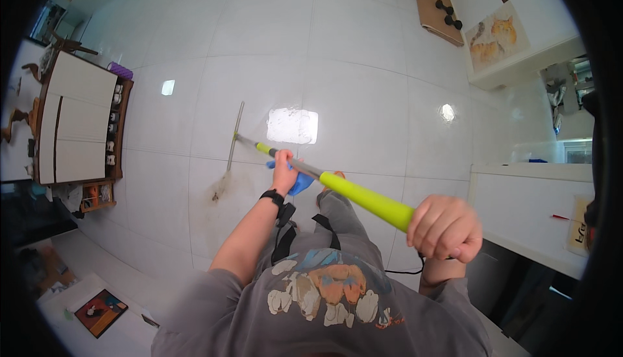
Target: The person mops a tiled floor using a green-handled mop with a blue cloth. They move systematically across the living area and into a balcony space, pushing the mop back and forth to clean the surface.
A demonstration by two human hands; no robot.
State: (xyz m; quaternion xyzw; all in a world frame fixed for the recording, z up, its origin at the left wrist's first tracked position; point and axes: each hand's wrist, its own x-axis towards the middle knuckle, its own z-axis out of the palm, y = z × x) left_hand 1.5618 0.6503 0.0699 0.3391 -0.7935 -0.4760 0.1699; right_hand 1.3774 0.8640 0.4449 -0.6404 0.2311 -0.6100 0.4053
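Note:
A floor squeegee or wiper with a green and grey pole point(367, 198) slants across the view. My right hand point(445, 228) is closed around the top end of its green grip. Lower on the pole, my left hand point(284, 171) is wrapped about the shaft. The long narrow head point(235, 135) rests on the pale floor tiles, left of centre. Just beyond the near end of the head lie a brownish dirt smear and a small dark clump point(216, 194). A blue item point(301, 183) shows beside and below my left hand; what it is cannot be told.
At the left stands a white-fronted cabinet point(80, 118) with shoes along its side and a purple foam roller point(120, 70) near its corner. Two black dumbbells point(448, 14) lie on a brown folded mat point(430, 7) at upper right. A white counter point(525, 206) edges the right side.

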